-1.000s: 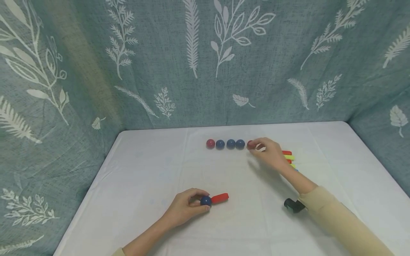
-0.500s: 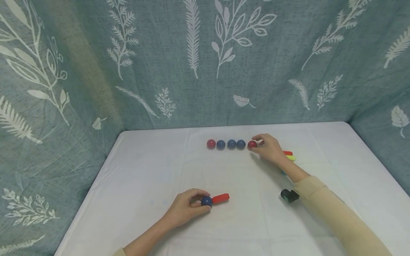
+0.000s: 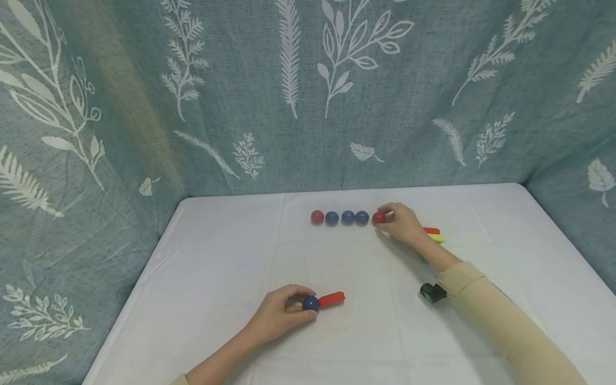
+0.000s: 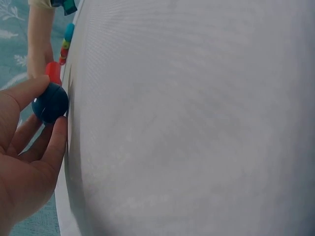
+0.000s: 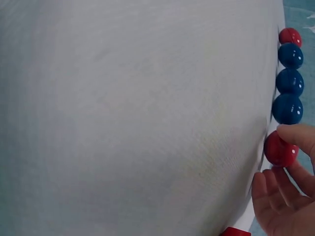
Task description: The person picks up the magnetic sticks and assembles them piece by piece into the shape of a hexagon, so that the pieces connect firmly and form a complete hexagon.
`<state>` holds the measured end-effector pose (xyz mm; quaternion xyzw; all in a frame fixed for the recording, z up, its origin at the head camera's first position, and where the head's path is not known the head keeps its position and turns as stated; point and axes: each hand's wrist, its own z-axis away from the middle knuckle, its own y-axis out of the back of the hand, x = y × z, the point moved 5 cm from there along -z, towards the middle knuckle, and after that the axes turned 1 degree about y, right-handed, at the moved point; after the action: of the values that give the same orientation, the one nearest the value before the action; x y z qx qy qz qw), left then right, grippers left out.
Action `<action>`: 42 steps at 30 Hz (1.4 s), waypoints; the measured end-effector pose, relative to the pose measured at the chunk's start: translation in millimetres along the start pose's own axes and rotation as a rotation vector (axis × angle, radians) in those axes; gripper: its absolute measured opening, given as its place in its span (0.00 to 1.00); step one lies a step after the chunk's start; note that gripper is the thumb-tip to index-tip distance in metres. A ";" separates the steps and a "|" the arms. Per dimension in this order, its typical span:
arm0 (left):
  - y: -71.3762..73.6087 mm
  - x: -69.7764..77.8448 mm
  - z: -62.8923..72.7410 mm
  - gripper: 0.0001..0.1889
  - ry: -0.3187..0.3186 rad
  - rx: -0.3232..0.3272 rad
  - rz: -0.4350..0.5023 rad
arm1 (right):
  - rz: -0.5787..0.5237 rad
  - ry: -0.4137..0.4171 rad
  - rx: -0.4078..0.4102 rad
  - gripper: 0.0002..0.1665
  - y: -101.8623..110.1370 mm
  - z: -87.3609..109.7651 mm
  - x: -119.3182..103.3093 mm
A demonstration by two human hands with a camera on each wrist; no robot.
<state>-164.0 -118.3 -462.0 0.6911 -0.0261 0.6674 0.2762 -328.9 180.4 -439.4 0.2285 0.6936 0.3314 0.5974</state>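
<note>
My left hand (image 3: 281, 313) pinches a dark blue ball (image 3: 310, 303) between thumb and fingers, low over the white table. A red stick (image 3: 332, 299) juts out from the ball's right side; in the left wrist view the blue ball (image 4: 50, 103) covers part of the red stick (image 4: 53, 72). At the far side, my right hand (image 3: 401, 222) has thumb and fingers round a red ball (image 3: 379, 217), the right end of a row. In the right wrist view the thumb lies on top of that red ball (image 5: 281, 149), beside the blue balls (image 5: 288, 109).
Left of the right hand, several blue balls (image 3: 347, 217) and another red ball (image 3: 317, 216) line up. Red and yellow sticks (image 3: 435, 238) lie partly hidden behind the right wrist. A black object (image 3: 433, 292) shows by the right sleeve. A patterned curtain (image 3: 231, 107) hangs behind the table (image 3: 216, 256).
The right hand has shifted slightly and its fingers have settled round the red ball, while the forearm moved a little left. The left hand stays in place with the blue ball.
</note>
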 end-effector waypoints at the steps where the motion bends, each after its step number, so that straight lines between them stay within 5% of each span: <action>1: 0.0 -0.7 -0.1 0.21 0.002 0.000 0.002 | 0.001 0.004 0.004 0.24 -0.4 -0.5 0.7; 11: -0.7 -1.6 -0.3 0.20 -0.005 0.001 -0.010 | -0.001 0.014 0.011 0.24 -2.1 4.0 0.5; 18: -0.9 -0.6 0.5 0.20 -0.015 0.008 -0.034 | -0.066 -0.004 -0.079 0.23 -9.1 28.6 -10.2; 32: -0.8 0.0 -0.1 0.20 0.014 0.010 -0.036 | -0.151 0.093 -0.268 0.22 -39.8 88.1 -37.7; 42: -1.1 0.1 0.0 0.20 0.007 0.014 -0.042 | -0.224 0.150 -0.363 0.21 -52.6 109.1 -52.0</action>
<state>-163.6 -117.3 -462.3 0.6911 -0.0057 0.6640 0.2854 -208.3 128.1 -449.9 0.0136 0.6863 0.3983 0.6085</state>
